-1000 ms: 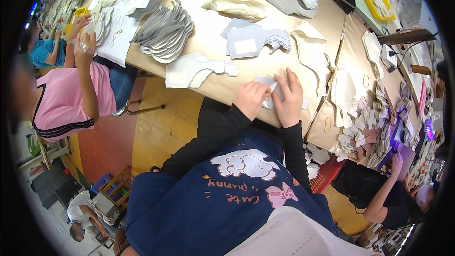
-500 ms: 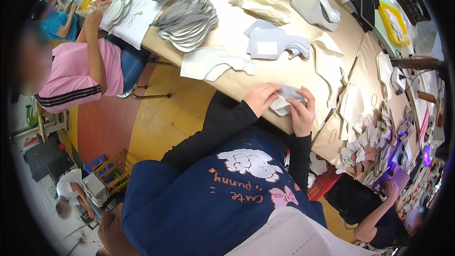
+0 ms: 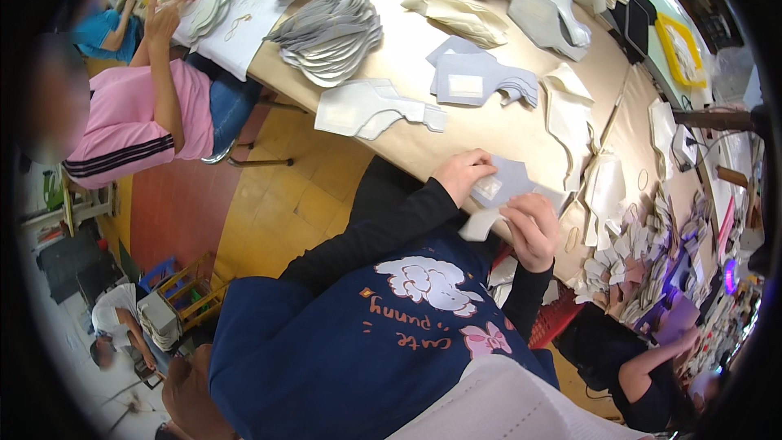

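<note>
At the table's near edge lies a grey cut piece [image 3: 511, 175], perhaps fabric, with a small pale rectangular patch [image 3: 488, 188] on it. My left hand [image 3: 464, 173] grips this piece by its left side, fingertips beside the patch. Just right of it, my right hand [image 3: 534, 230] pinches a small white strip [image 3: 481, 225] that hangs over the table edge, apart from the patch. Farther off rests a stack of similar grey pieces [image 3: 466, 77], the top one bearing a pale patch. White cut pieces [image 3: 358, 110] lie to the left of that stack.
A fanned pile of grey pieces [image 3: 330, 37] stands at the far left of the brown-covered table [image 3: 391, 20]. Cream pieces [image 3: 568, 114] lie to the right, near a yellow tray [image 3: 680, 53]. A person in pink [image 3: 151, 110] sits at left; another person [image 3: 652, 367] works at lower right.
My right hand has drawn back toward me and right, pulling the white strip away from the grey piece. The grey piece now lies more exposed, its patch showing.
</note>
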The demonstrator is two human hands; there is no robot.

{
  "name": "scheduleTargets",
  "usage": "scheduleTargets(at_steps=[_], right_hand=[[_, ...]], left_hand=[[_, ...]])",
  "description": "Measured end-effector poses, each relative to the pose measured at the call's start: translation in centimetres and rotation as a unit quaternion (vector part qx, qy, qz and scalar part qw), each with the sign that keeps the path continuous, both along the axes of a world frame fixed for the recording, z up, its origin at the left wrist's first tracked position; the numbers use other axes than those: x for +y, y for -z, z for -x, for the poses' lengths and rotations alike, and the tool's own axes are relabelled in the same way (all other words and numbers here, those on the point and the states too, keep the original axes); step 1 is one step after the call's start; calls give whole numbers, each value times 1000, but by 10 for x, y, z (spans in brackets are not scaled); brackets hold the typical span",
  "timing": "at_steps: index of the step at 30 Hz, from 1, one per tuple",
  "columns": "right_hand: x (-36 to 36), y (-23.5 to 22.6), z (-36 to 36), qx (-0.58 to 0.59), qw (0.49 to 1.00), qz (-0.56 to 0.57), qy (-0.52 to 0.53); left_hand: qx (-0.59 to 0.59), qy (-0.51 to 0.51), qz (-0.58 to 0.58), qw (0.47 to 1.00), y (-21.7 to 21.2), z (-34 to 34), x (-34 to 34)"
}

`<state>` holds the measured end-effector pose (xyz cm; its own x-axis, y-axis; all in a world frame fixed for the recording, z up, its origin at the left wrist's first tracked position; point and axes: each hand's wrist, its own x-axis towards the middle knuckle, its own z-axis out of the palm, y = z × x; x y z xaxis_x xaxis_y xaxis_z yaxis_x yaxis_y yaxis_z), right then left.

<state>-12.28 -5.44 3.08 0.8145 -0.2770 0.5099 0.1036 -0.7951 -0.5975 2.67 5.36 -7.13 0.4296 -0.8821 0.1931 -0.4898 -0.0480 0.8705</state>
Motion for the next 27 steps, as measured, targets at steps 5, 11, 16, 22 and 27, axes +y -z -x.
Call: scheduleTargets(at_steps=[5, 11, 16, 22, 27], right_hand=[[0, -27, 25, -266, 953, -109, 102], [-35, -41, 53, -437, 856, -238, 140], [-107, -9, 28, -94, 900, -326, 274], [-152, 33, -9, 27, 934, -169, 313], [-118, 1, 0, -21, 951, -123, 283]], left_hand=[[-71, 9, 32, 997, 2, 4, 2], [-167, 33, 13, 985, -8, 4, 13], [-174, 57, 12, 983, -16, -1, 18], [-176, -191, 0, 966, -16, -50, 67], [-202, -464, -128, 853, 12, -111, 120]])
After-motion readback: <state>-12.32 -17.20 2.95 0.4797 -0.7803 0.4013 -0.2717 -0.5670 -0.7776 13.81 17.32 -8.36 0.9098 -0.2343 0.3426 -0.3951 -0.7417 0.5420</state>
